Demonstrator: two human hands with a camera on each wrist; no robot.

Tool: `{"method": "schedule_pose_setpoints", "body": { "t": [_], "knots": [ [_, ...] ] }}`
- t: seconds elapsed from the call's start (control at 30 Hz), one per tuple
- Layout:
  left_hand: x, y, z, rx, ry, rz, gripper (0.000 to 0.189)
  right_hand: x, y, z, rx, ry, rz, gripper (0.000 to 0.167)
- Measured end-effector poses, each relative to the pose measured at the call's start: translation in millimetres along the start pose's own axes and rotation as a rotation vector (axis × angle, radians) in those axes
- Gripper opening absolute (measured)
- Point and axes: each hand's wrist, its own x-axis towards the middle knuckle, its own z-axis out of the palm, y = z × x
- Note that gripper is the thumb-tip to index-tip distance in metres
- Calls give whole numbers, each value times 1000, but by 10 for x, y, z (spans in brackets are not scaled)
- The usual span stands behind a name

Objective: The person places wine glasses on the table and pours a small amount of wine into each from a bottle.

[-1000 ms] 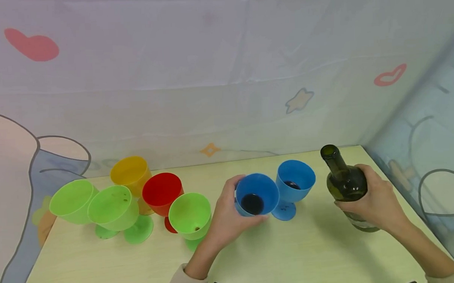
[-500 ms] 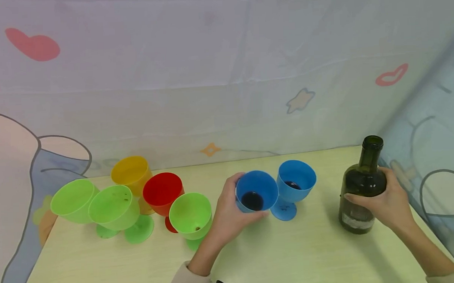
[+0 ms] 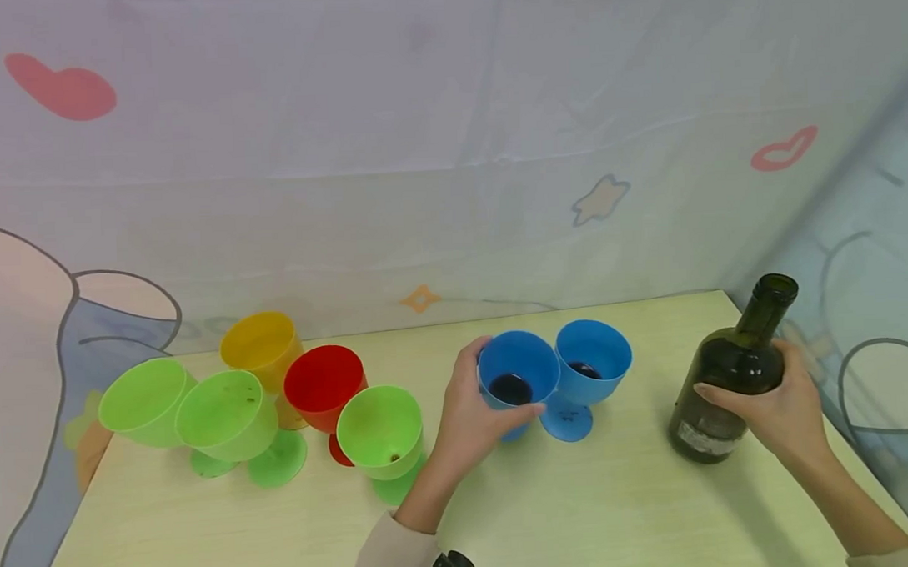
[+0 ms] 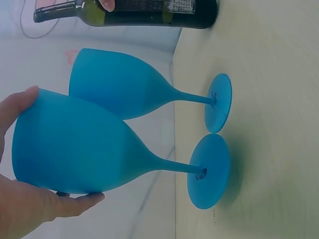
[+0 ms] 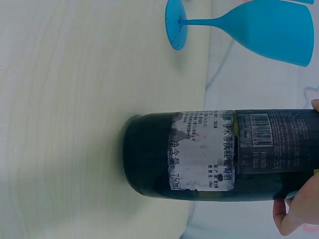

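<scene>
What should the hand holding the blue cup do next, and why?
Probably let go of it. The left hand grips the nearer blue goblet, whose foot seems to sit flat on the table beside the second blue goblet. Both hold dark liquid, and the right hand has the bottle standing, so nothing is being poured.

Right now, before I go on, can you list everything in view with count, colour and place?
Blue goblets: 2, blue, table centre, side by side; dark liquid in both.
Green goblets: 3, green, table left.
Yellow goblet: 1, yellow, back left.
Red goblet: 1, red, between yellow and nearest green.
Bottle: 1, dark green, table right, uncapped, white label.
Table: 1, pale wood.
Backdrop: 1, printed cloth, behind.
Left hand: grips the nearer blue goblet's bowl.
Right hand: grips the bottle.
</scene>
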Motion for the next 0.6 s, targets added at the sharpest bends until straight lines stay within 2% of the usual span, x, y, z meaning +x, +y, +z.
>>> {"method": "schedule_pose_setpoints", "body": {
  "t": [0.23, 0.43, 0.6],
  "knots": [
    [43, -63, 21, -5, 2, -32, 83, -22, 97, -41, -12, 25, 2, 83],
    [74, -102, 33, -14, 3, -35, 82, -27, 180, -82, 6, -3, 22, 80],
    [99, -126, 45, -19, 3, -49, 81, -23, 206, -101, -21, -15, 27, 83]
  ]
}}
